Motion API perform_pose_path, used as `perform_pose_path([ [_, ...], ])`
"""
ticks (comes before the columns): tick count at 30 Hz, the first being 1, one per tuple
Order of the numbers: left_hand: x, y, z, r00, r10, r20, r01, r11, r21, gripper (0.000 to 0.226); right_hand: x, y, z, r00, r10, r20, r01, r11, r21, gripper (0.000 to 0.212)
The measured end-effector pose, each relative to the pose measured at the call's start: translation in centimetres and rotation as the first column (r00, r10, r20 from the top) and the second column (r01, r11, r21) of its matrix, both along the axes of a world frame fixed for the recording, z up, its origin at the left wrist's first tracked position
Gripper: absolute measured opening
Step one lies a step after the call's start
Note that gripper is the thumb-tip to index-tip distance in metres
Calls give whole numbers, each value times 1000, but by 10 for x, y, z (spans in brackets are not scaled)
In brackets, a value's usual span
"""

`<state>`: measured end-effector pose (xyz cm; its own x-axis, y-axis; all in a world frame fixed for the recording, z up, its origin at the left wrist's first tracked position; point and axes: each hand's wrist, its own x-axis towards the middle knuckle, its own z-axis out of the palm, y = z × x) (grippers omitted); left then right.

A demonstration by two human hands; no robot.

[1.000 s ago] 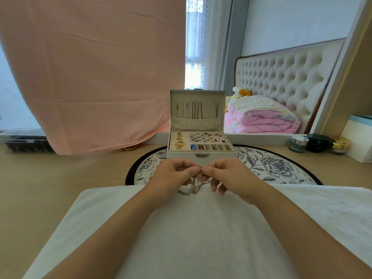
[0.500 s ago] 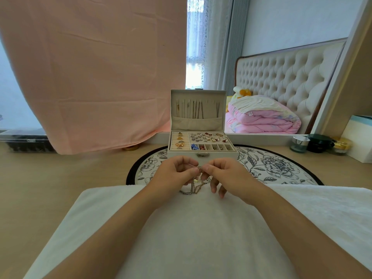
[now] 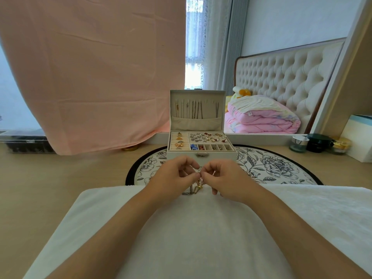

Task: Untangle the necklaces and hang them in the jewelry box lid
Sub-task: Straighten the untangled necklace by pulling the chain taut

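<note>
A tangle of thin gold and silver necklaces [image 3: 196,187] hangs between my two hands, its lower end resting on the white towel [image 3: 201,238]. My left hand [image 3: 173,178] and my right hand [image 3: 223,178] both pinch the top of the tangle, fingertips almost touching. Just beyond them stands the cream jewelry box [image 3: 201,154], its lid [image 3: 197,109] upright. Several chains hang on hooks in the lid above a fabric pocket. The tray below holds rings, earrings and small charms.
The box sits on a round floral mat [image 3: 271,166] on a wooden table. Small cosmetic jars [image 3: 316,142] and a white box [image 3: 360,139] stand at the right. A pink cloth [image 3: 90,73] hangs at the back left, with a dark tray [image 3: 26,141] beneath it.
My hands have stayed in front of the box, fingers working the tangle slightly; the necklaces hang a little lower between them.
</note>
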<state>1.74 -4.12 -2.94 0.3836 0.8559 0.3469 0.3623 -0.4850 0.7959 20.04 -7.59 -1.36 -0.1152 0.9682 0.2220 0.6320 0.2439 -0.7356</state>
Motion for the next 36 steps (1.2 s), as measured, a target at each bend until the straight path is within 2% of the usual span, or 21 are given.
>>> perform_pose_path([
  [6, 2, 2, -8, 977, 46, -207, -46, 999, 3, 13, -1, 2, 0, 998, -33, -55, 33, 999, 1, 12],
  [9, 2, -1, -5, 990, 40, -134, -45, 999, -28, 10, 1, 1, 1, 1000, -7, -29, 7, 1000, -19, 13],
  [11, 2, -1, -2, 996, 55, -70, -55, 998, 3, 6, 1, 0, 2, 1000, 2, -9, -2, 1000, -18, 13],
  [14, 1, 1, 0, 995, 88, -43, -88, 996, 6, 2, -1, -1, 2, 1000, 4, 6, -4, 1000, -7, 14],
  [16, 1, 1, 1, 991, 93, -94, -94, 995, -12, 3, -2, 0, 0, 1000, 11, 16, -11, 1000, -8, 12],
  [19, 2, -2, 1, 961, 105, -255, -109, 994, -1, 6, -4, 0, -4, 999, 20, 34, -20, 999, -26, 10],
  [23, 2, -9, 6, 925, 193, -326, -158, 979, 130, 4, -6, 1, -2, 985, 21, 173, -27, 999, 31, 9],
  [25, 2, -10, 8, 926, 242, -290, -183, 959, 214, 5, -5, 3, -2, 957, 12, 291, -31, 998, 60, 11],
  [27, 0, -8, 7, 936, 246, -252, -190, 955, 227, 7, -5, 4, -4, 947, -7, 322, -21, 996, 82, 11],
  [31, -2, -1, 1, 949, 176, -262, -138, 978, 158, 8, -3, 4, -2, 1000, -2, 11, 2, 998, 66, 12],
  [34, 0, -1, 1, 998, 33, -56, -33, 999, -13, 12, -2, 2, 1, 1000, 22, -22, -21, 999, 45, 11],
  [36, 2, -3, 2, 999, 40, 19, -39, 998, -48, 10, -1, 2, 2, 999, 27, -17, -27, 999, 30, 11],
])
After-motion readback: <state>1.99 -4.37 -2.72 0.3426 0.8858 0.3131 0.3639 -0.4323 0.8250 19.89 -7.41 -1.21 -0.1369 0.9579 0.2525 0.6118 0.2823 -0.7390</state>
